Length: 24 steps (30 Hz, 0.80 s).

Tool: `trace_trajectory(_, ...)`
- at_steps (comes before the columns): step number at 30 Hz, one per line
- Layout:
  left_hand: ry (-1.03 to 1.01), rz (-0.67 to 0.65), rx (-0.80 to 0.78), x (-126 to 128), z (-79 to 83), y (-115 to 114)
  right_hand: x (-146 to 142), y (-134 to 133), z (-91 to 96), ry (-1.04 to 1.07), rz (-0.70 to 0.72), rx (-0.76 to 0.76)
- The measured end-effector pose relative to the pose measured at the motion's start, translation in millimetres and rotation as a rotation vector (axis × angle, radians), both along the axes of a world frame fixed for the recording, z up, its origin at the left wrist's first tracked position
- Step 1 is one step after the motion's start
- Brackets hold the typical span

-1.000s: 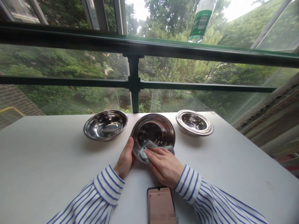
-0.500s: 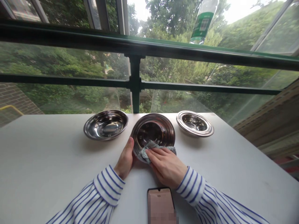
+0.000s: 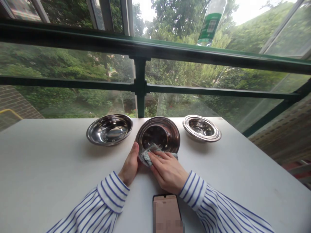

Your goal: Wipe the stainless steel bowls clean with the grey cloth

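A steel bowl (image 3: 157, 133) is tilted toward me in the middle of the white table (image 3: 48, 168). My left hand (image 3: 130, 165) grips its near left rim, thumb up along the edge. My right hand (image 3: 167, 170) presses a grey-blue cloth (image 3: 147, 155) against the bowl's near rim, fingers closed over the cloth. Both sleeves are white with blue stripes.
A second steel bowl (image 3: 109, 129) sits to the left and a smaller wide-rimmed steel bowl (image 3: 201, 128) to the right. A phone (image 3: 167, 213) lies at the table's near edge. Behind the table stands a green railing (image 3: 141, 87) with a bottle (image 3: 210, 22) on top.
My right hand with the cloth has slid a little left along the bowl's near rim. The left hand stays on the rim.
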<state>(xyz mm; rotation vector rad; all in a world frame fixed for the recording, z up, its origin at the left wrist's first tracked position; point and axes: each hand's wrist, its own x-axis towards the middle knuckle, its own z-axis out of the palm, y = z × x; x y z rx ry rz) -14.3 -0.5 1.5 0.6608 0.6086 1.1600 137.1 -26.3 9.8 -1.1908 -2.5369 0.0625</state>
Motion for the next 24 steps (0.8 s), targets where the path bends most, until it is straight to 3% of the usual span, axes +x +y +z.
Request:
trace_trajectory(3, -0.002, -0.052, -0.015, -1, 0.4, 0, -6, 2, 0.7, 0.048, 0.041, -0.039)
trace_trajectory(5, -0.007, -0.020, -0.023, -1, 2.2, 1, -2, 2, 2.0, 0.013, 0.049, -0.050)
trace_trajectory(9, -0.010, 0.048, -0.025, 1, 3.7, 1, 9, -1, 4.3, -0.068, -0.016, -0.039)
trace_trajectory(15, 0.023, -0.048, -0.036, -2, 1.5, 0, -8, -2, 4.5, 0.005, 0.002, -0.038)
trace_trajectory(21, 0.002, 0.043, -0.015, -1, 3.0, 2, 9, 0, 6.5, -0.060, -0.036, -0.044)
trace_trajectory(24, -0.007, 0.007, -0.006, -1, 3.4, 2, 5, -1, 3.7, -0.028, -0.042, -0.035)
